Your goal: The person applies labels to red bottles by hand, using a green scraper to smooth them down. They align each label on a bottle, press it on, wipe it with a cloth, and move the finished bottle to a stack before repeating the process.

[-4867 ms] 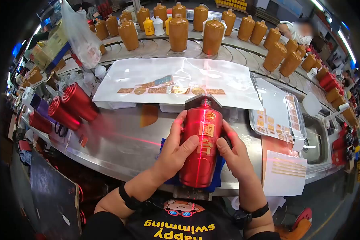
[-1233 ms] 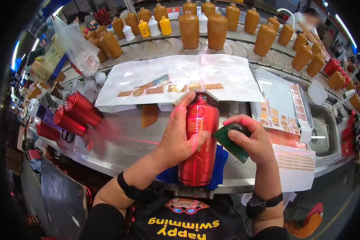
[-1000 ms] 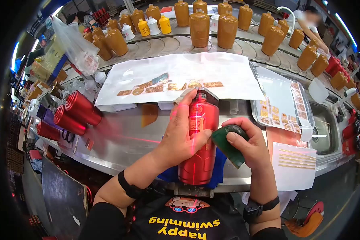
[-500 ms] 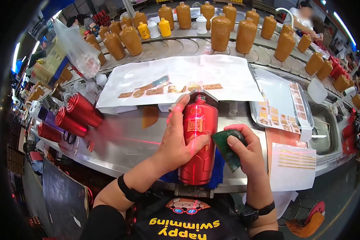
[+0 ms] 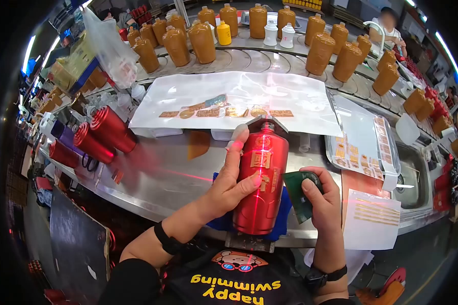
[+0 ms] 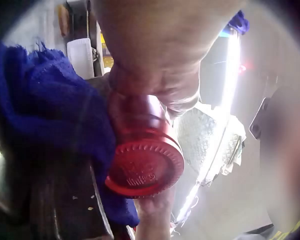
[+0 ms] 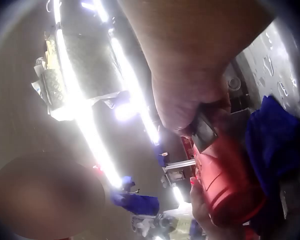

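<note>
Ok, steel bench (image 5: 173, 189), brown btls (image 5: 320, 54) beyond, L hand (image 5: 227, 184) round red btl (image 5: 256, 208), R hand (image 5: 327, 197) round scraper (image 5: 296, 199).

The steel bench (image 5: 173, 185) stretches beneath the left hand (image 5: 229, 193), with a curved conveyor (image 5: 249, 58) beyond it. Right of the right hand (image 5: 324, 201) sits a metal sink (image 5: 411, 197), grey floor (image 5: 417, 254) below; farther off, a tube light (image 5: 447, 52) (glaringly white) slants.

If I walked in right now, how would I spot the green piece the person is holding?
At the near edge of the steel counter, find the red bottle held by the left hand. Just right of it, the right hand pinches the green piece: flat and dark, unlike the rounded bottle and crumpled blue cloth.
</note>
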Available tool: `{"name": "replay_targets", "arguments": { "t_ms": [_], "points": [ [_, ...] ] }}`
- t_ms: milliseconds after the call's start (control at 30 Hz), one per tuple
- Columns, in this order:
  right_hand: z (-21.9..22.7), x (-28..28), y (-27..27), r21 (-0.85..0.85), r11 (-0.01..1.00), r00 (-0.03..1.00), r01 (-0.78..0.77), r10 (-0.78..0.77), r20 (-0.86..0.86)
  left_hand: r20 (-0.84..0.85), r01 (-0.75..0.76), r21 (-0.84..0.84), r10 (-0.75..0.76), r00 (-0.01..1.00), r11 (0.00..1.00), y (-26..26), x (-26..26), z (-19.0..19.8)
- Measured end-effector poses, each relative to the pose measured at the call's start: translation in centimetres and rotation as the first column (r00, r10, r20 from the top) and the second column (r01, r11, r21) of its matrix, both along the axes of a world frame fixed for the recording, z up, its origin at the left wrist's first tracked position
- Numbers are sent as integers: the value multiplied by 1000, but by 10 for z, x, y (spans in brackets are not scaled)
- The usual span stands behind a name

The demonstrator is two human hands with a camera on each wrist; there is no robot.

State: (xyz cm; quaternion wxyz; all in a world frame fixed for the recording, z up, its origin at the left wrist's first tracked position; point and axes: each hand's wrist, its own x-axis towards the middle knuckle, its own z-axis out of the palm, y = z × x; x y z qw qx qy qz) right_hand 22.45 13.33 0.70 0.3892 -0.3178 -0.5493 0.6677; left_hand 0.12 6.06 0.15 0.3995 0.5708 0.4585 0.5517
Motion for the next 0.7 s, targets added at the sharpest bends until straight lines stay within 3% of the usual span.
{"name": "replay_targets", "arguments": {
  "t_ms": [167,367,467,567,700],
  "points": [
    [2,0,-2,-27,1000,1000,-4,4,-14,70,43,14,-44,997,999,0,1,3],
    [3,-1,-3,-27,1000,999,7,-8,-43,-28,16,53,-14,1000,998,1,0,-2],
    [10,-7,-9,6,999,996,46,-46,-81,32,-4,14,4,999,1000,-1,2,-2],
    [12,-17,-16,66,998,999,-6,9,-50,-315,-66,213,133,940,975,-1,-3,-6],
    [-14,-18,-15,-97,993,994,70,-78,-82,-343,-106,222,179,922,969,-4,-2,1]
  ]
}}
